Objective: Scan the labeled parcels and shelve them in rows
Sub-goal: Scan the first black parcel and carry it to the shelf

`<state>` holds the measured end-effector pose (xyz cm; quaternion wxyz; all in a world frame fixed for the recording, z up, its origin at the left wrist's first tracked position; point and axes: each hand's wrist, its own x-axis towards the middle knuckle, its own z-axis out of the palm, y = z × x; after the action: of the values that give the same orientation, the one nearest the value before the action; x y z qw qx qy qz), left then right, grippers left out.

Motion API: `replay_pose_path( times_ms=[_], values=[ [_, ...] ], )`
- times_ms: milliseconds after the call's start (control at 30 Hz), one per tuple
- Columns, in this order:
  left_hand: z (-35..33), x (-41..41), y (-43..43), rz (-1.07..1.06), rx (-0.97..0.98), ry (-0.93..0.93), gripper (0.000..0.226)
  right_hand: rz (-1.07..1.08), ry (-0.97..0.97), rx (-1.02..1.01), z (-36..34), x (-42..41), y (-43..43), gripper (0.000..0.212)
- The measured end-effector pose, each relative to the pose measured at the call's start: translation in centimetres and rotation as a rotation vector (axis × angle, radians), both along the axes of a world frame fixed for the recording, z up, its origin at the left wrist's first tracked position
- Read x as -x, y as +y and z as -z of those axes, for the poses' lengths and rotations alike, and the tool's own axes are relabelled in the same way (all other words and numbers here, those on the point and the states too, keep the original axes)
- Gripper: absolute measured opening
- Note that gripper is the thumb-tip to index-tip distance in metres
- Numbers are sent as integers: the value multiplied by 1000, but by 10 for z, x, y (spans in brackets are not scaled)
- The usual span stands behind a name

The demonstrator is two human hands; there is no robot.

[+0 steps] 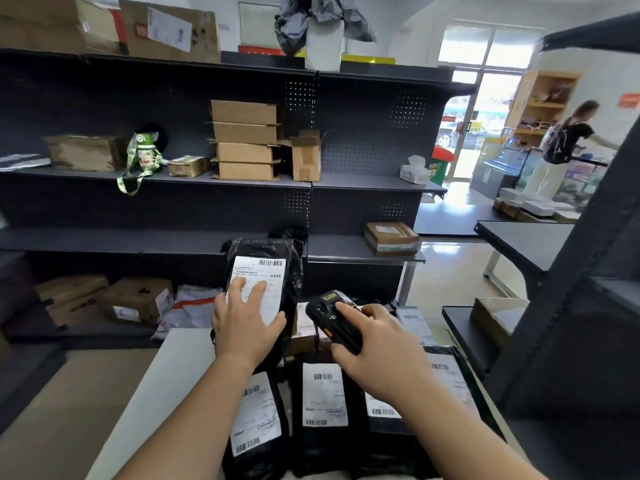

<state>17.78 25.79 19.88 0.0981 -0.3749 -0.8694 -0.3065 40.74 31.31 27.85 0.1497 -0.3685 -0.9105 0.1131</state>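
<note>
Two hands at work over a white table (173, 375), in front of a dark metal shelf unit (156, 180).

- Left hand (246, 323): fingers straight and spread, pressed flat on the white label (268, 271) of a black parcel (294, 268). The parcel stands upright at the far edge of the table, label side toward the camera.
- Right hand (377, 355): fingers curled round a black scanner (329, 315), with the forefinger lying along its top. The scanner sits just right of the upright parcel and tilts toward it, but does not touch it.
- Three more black bags (322, 448): lying flat side by side on the table under the forearms, labels up. The right one is partly covered by the right arm.
- Middle shelf: a stack of four cardboard boxes (244, 140), a small upright carton (306, 157) just beside it, a green bottle (145, 154) with a strap, and a tissue box (415, 169) at the far right end.
- Lower shelf, right section: one taped brown box (391, 239).
- Bottom shelf, left: two brown boxes (138, 299) and a white and red mailer (194, 306).
- Background, right: a person (561, 150) standing at a glass counter near the door.
</note>
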Motion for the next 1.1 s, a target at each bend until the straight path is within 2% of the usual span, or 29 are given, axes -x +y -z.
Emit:
replay_pose_path(
  times_ms=[167,333,600,800,1100],
  values=[
    [-19,-35,14,188,-66,-99,67,161,124,-11,11,-46,9,65],
    [-56,-104,34,363,-112,-65,65,266,211,-73,-4,-115,12,63],
    [-117,-282,69,640,-236,-6,58,437,386,-188,-33,-293,11,62],
    [-138,-424,104,798,-256,20,62,588,436,-263,-34,-423,19,63],
    [-149,-562,182,931,-207,30,64,724,432,-234,-31,-545,80,64]
  ],
)
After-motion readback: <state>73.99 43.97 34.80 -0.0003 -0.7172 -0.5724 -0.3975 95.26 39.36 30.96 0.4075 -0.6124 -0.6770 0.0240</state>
